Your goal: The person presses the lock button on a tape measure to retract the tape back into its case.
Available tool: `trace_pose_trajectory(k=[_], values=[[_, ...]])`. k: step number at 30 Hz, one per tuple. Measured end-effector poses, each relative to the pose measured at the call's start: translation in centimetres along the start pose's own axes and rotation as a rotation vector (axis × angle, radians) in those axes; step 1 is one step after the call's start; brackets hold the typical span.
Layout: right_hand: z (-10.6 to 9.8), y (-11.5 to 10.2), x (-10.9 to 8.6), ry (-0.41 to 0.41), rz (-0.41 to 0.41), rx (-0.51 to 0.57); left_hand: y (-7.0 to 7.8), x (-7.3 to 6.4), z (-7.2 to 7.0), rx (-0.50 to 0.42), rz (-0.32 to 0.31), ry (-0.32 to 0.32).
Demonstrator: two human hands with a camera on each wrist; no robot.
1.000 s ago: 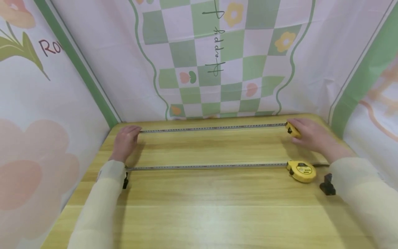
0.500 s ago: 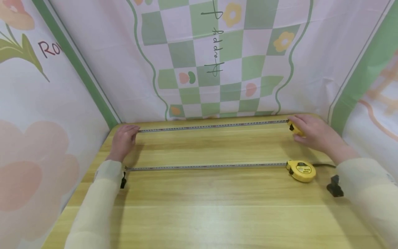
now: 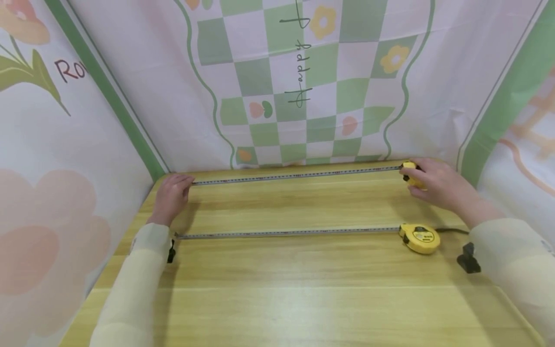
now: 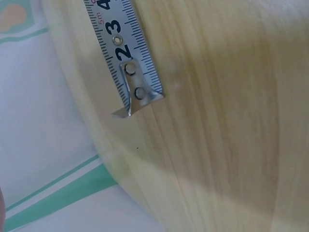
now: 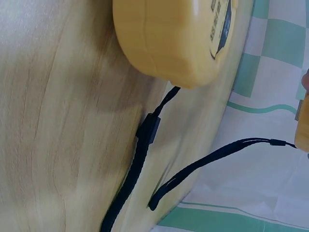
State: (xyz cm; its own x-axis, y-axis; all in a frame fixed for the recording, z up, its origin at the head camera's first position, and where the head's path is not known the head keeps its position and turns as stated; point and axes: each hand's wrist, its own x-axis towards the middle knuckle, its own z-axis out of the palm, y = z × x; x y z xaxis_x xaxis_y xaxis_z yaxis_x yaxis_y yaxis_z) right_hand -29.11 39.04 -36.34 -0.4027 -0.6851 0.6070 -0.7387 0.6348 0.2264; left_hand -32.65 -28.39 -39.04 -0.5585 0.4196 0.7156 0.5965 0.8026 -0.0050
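My left hand pinches the end of a thin tape measure blade at the far left of the table. That blade runs across to a yellow tape measure case, which my right hand grips at the far right. Nearer, a second yellow tape measure lies on the table with its blade drawn out leftward, roughly alongside the first. In the left wrist view, the metal hook of a blade sits over the wood. The right wrist view has the held case at its right edge.
Black wrist straps hang from both tape measures; the lying one's strap rests on the table. Patterned cloth rises right behind the wooden table, with more cloth at both sides. Black mounts stick out from the wrists.
My right hand has shifted slightly back and rightward with its tape measure case, so the far blade slants up more at that end. My left hand has barely moved; the near tape measure stays put.
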Motion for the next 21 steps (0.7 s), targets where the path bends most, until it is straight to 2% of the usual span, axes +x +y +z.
trace_pose_trajectory(k=[5, 12, 21], values=[[-0.33, -0.22, 0.00, -0.055, 0.036, 0.002, -0.12, -0.03, 0.00, 0.006, 0.004, -0.013], [-0.83, -0.41, -0.19, -0.172, 0.122, 0.013, -0.05, -0.06, -0.02, 0.006, 0.022, -0.015], [-1.00, -0.70, 0.14, -0.211, 0.165, -0.019, 0.36, 0.13, -0.37, 0.027, 0.014, -0.044]])
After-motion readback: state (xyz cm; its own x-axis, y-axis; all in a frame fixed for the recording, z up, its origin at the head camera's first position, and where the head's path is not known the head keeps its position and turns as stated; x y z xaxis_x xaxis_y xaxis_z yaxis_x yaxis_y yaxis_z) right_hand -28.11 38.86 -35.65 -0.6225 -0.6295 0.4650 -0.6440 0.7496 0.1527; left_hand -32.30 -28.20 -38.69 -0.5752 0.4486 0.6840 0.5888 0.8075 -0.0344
